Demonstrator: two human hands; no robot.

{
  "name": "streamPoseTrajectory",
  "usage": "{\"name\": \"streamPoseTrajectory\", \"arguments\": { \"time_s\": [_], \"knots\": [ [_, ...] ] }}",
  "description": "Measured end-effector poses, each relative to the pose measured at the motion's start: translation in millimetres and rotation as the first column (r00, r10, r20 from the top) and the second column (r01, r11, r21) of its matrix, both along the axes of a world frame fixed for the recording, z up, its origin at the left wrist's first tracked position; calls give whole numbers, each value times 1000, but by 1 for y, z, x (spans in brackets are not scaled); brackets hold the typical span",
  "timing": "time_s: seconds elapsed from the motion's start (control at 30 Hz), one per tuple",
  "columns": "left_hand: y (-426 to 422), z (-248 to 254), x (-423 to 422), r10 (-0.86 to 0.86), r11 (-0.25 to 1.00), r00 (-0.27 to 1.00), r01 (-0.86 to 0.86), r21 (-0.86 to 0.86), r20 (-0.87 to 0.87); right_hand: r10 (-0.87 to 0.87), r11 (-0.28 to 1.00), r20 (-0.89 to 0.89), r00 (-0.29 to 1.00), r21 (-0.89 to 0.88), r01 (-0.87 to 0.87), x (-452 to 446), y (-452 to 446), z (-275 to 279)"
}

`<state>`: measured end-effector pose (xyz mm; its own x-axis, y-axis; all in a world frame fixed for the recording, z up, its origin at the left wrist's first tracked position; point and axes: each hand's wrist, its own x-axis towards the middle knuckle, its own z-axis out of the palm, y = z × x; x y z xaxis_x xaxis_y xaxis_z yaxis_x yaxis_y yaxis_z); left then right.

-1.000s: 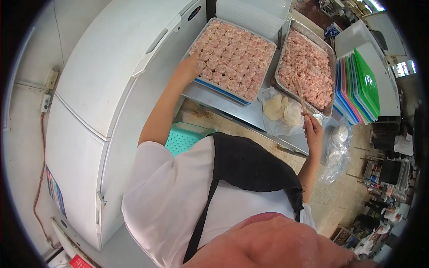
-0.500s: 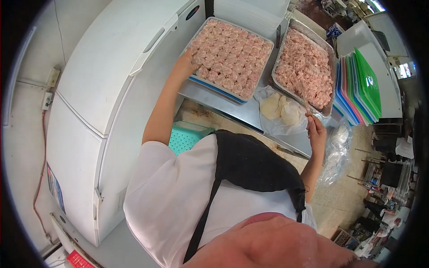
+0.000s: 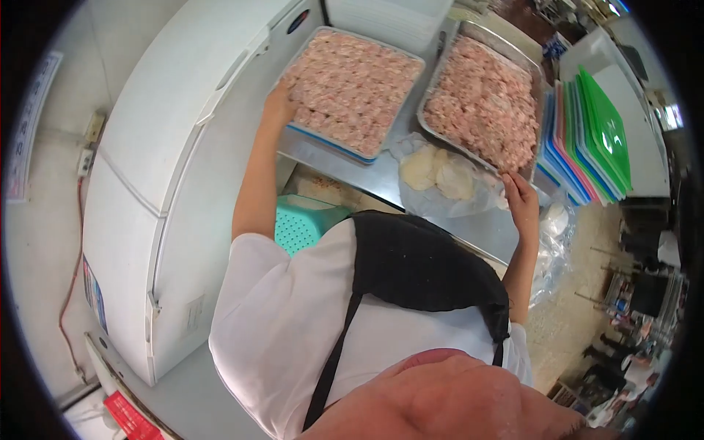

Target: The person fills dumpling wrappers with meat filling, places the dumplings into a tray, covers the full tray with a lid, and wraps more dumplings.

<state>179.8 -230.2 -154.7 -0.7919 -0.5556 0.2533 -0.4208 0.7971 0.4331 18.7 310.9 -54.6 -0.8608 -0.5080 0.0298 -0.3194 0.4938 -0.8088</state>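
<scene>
My left hand [image 3: 280, 106] is at the left edge of a tray of dumplings [image 3: 356, 88], set in close rows with pinkish meat tops. Its fingers are bent together over the nearest dumplings; what they hold, if anything, blends in with the meat. My right hand [image 3: 519, 196] is closed in a pinch at the near corner of a metal pan [image 3: 423, 117] of ground meat [image 3: 484, 99]. A thin stick-like tool, clearer a moment ago, is in its fingers and hard to make out now. Round pale wrappers [image 3: 436, 172] lie on a plastic bag [image 3: 425, 199] between the two containers.
Coloured plastic lids or trays [image 3: 587, 139] stand stacked to the right of the pan. A clear bag [image 3: 554, 249] hangs by my right forearm. A white freezer [image 3: 169, 132] is at the left, and a turquoise perforated basket [image 3: 297, 227] sits below the steel table [image 3: 330, 165].
The view has shifted, so the tray and pan appear farther left. My right hand is closer to the pan's near corner, and its tool shows less. The left hand stays at the tray's left edge.
</scene>
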Motion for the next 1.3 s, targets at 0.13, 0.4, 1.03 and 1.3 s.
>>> {"name": "streamPoseTrajectory", "arguments": {
  "time_s": [0.13, 0.4, 1.03, 1.3],
  "knots": [
    [15, 19, 5, -151, 985, 985, 143, -92, -86, 115, 963, -249, 961, 267, -46, -43, 31, 0],
    [140, 105, -21, -58, 998, 998, 59, 17, -35, 457, 683, -502, 734, 727, 72, -119, 76, 58],
    [336, -8, -81, -500, 719, 832, 553, 420, -239, 472, 843, -637, 610, 527, -101, -131, 65, 19],
    [328, 14, -90, -17, 378, 911, 388, 841, -412, 636, 712, -497, 590, 673, -200, -126, 75, 11]
  ]
}}
